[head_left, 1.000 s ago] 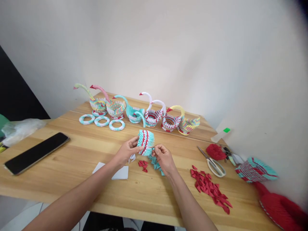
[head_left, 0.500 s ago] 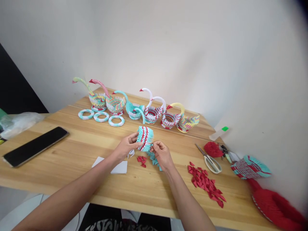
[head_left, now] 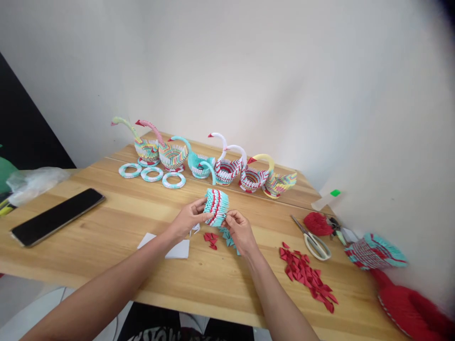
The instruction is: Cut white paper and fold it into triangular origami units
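banded bowl [head_left: 216, 207], raised above the bench [head_left: 142, 203]. left hand [head_left: 188, 219]: fingers gripping its side. right hand [head_left: 240, 229]: fingers closed at its lower right edge, any piece between them indiscernible. nearby, teal triangles [head_left: 229, 237]; beyond, swans [head_left: 227, 171].

I count six swans [head_left: 173, 157] in the row and three rings [head_left: 152, 179].
On my feed I also make out two hands [head_left: 188, 219], one striped bowl [head_left: 216, 207], one phone [head_left: 59, 217], one pair of scissors [head_left: 306, 233], two heaps of red paper pieces [head_left: 307, 274] and one heap of teal paper pieces [head_left: 229, 240]; pieces overlap too much for me to count singly.
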The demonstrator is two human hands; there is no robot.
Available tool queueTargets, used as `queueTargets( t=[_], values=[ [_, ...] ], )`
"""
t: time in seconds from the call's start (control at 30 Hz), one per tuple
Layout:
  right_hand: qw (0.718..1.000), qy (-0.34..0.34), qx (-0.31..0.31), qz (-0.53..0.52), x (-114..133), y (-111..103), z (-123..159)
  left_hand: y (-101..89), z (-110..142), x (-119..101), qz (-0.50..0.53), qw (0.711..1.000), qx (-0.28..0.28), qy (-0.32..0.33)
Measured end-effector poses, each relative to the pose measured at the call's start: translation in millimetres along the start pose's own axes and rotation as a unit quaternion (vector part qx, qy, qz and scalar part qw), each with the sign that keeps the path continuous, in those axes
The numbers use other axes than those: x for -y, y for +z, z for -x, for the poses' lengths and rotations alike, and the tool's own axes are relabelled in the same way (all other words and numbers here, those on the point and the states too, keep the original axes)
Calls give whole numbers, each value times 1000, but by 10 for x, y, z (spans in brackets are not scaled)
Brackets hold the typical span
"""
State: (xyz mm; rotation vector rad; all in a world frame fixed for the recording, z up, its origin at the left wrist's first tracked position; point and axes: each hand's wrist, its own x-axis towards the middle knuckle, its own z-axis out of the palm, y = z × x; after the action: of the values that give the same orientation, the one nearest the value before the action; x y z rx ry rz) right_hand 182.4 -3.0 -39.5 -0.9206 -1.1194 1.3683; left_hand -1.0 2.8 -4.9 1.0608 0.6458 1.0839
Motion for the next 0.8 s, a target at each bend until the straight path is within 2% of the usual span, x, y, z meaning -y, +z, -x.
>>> queueTargets(
  t=[0.23,0.47,0.8],
  values=[
    [1000,-2,-22,8,1,17,-7,14,14,-5,-4,1000,5,4],
    [998,-10,-41,-50,-29,42,-25,39,16,-15,-6,1000,-14,-10],
    [994,-5,-28,-102,-25,59,-20,29,10,-12,-6,1000,1,-3]
  ],
)
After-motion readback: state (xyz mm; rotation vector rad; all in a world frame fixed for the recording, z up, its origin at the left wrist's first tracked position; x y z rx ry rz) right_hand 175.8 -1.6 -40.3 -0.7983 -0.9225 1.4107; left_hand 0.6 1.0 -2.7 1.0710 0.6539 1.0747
